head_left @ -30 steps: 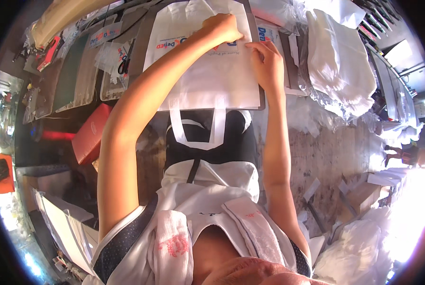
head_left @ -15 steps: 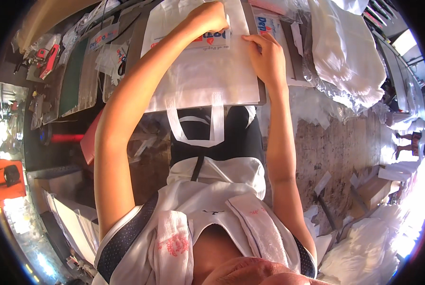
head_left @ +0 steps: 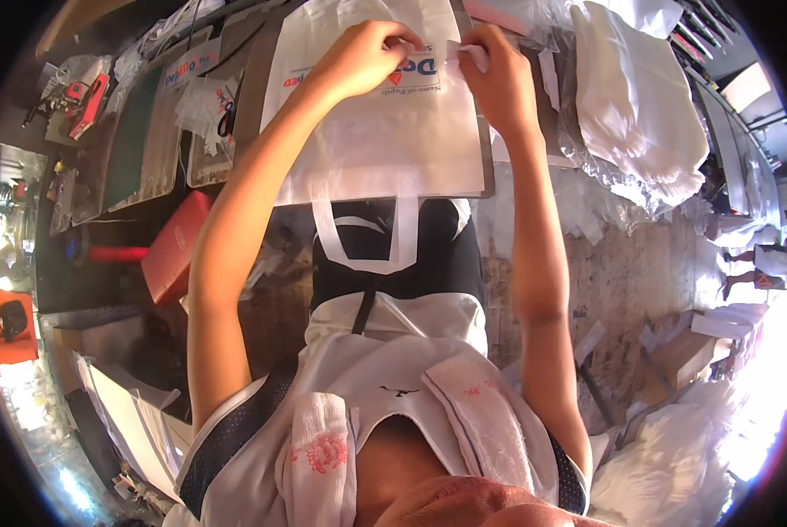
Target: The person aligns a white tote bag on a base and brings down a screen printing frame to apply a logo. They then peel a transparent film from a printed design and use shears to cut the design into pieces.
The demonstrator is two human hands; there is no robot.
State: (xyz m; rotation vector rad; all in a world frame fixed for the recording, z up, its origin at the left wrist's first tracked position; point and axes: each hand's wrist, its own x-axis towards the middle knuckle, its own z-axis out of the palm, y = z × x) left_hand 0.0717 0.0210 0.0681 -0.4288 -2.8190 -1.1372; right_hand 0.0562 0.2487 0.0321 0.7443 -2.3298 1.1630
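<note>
A white tote bag [head_left: 358, 149] lies on a grey board at the table's front, with printed lettering in its upper part and a loop handle [head_left: 367, 262] hanging over the edge toward me. My left hand [head_left: 371, 57] is curled over the print, its fingertips closed on something I cannot make out. Just right of the lettering, my right hand [head_left: 494, 75] pinches a small pale piece [head_left: 455, 54], perhaps film or paper, at the bag's side.
Stacked white bags in plastic [head_left: 639, 105] lie to the right. Boards [head_left: 125, 132], black scissors [head_left: 226, 119] and a red tool [head_left: 90, 101] are on the left, a red box [head_left: 175, 246] below. Another person [head_left: 754, 268] stands far right; cartons [head_left: 688, 356] sit lower right.
My left hand has moved from the bag's top toward the left, showing more of the print. My right hand has risen slightly, and a pale piece now shows between its fingers.
</note>
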